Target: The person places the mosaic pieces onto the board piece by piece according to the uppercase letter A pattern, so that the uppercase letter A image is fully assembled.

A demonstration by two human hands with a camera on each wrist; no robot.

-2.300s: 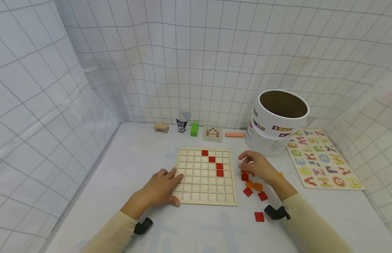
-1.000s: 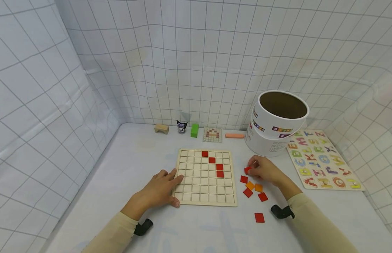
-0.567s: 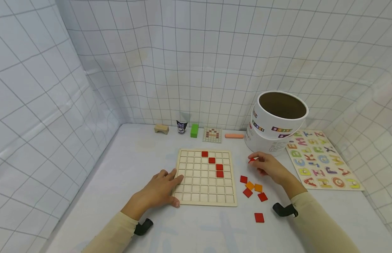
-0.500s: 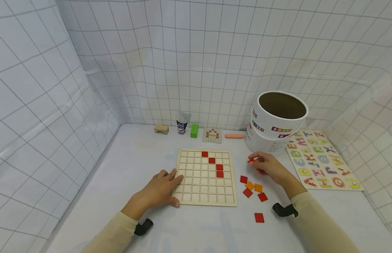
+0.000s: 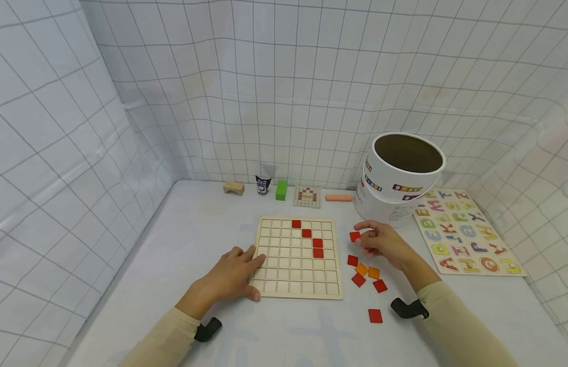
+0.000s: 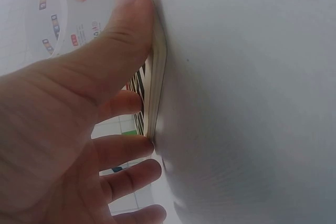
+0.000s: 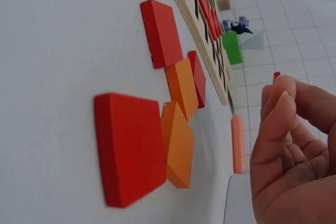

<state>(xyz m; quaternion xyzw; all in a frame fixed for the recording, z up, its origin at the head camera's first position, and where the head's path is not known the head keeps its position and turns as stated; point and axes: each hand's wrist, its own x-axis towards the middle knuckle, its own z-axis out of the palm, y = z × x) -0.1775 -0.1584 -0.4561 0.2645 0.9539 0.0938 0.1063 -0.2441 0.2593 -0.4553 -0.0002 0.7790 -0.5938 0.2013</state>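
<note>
My right hand [image 5: 383, 244] pinches a small red square tile [image 5: 354, 236] between thumb and fingertips, just right of the board. In the right wrist view only a red sliver of that tile [image 7: 276, 76] shows past the fingertips. My left hand [image 5: 233, 272] rests with spread fingers on the left edge of the wooden grid board [image 5: 288, 294]; its thumb [image 6: 123, 30] lies along the board's edge in the left wrist view. Several red tiles sit in the grid's upper right cells. Below my right hand lie loose red tiles [image 5: 380, 285] and orange tiles [image 5: 373, 273].
Behind the board stand a wooden arch block [image 5: 234, 188], a small figurine [image 5: 263, 185], a green block [image 5: 281, 190], a pattern card [image 5: 306, 196] and a salmon-coloured stick [image 5: 339, 198]. A white bucket [image 5: 389, 199] and an alphabet board [image 5: 469, 232] are at the right.
My right hand has picked a red tile off the loose group, lifted it away, then shifted slightly left with it towards the board. The left hand stays in place.
</note>
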